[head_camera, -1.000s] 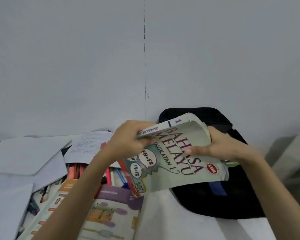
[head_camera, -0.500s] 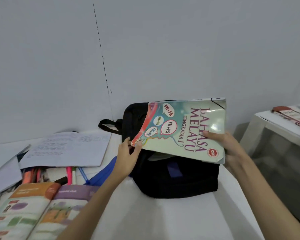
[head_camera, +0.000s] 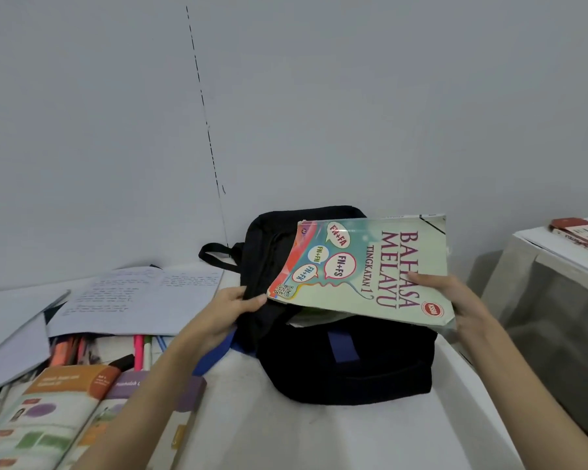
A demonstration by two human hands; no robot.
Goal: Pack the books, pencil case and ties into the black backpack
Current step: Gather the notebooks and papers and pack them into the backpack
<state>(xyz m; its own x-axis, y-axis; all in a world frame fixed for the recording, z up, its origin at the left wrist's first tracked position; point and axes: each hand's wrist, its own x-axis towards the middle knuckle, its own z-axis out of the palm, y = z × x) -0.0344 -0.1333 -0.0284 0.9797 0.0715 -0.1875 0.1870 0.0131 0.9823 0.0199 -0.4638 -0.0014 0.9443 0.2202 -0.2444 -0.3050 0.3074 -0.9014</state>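
Above black backpack (head_camera: 347, 361): your right hand (head_camera: 455, 300) grips Bahasa Melayu textbook (head_camera: 364, 269) tilted for insertion; left hand (head_camera: 231, 308) fingers clasp backpack opening, holding it wide.

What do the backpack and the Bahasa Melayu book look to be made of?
Black backpack: apparently soft woven fabric, matte; it sags and shows no shine. Bahasa Melayu book: paper with a glossy soft cover; light glares off it, and its corners look worn.

Bare tabletop (head_camera: 286, 435) before black backpack (head_camera: 347, 368), textbook (head_camera: 364, 269) covering its mouth, clutter (head_camera: 92, 351) crowding left
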